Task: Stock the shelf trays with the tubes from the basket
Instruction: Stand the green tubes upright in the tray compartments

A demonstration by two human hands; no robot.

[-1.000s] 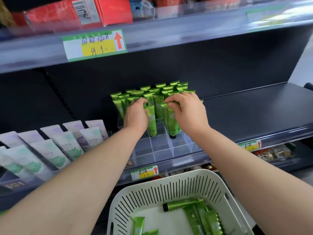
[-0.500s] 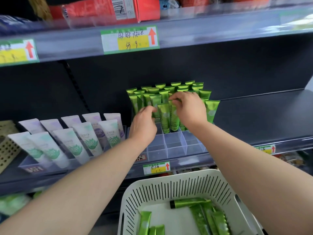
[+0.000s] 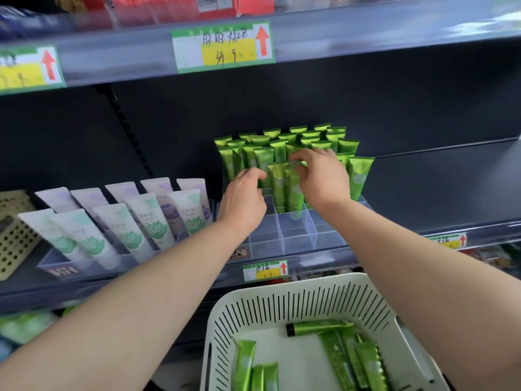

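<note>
Several green tubes (image 3: 284,153) stand upright in the back rows of a clear divided shelf tray (image 3: 298,235). My right hand (image 3: 321,179) pinches the top of a green tube (image 3: 293,190) standing in a middle compartment. My left hand (image 3: 244,193) is just to its left, fingers curled against the edge of a neighbouring tube (image 3: 265,167); the back of the hand hides any grip. Below, a white slotted basket (image 3: 282,303) holds more green tubes (image 3: 338,356) lying flat, some (image 3: 253,371) at its left.
White tubes with green and purple prints (image 3: 132,218) fill the tray to the left. A beige perforated box (image 3: 14,244) sits at the far left. The dark shelf (image 3: 437,182) runs on to the right. An upper shelf edge (image 3: 366,32) with price labels overhangs.
The view has shifted left and moved closer. My left hand let go of its tube and drew back to the left. My right hand stayed on the tube tops.
</note>
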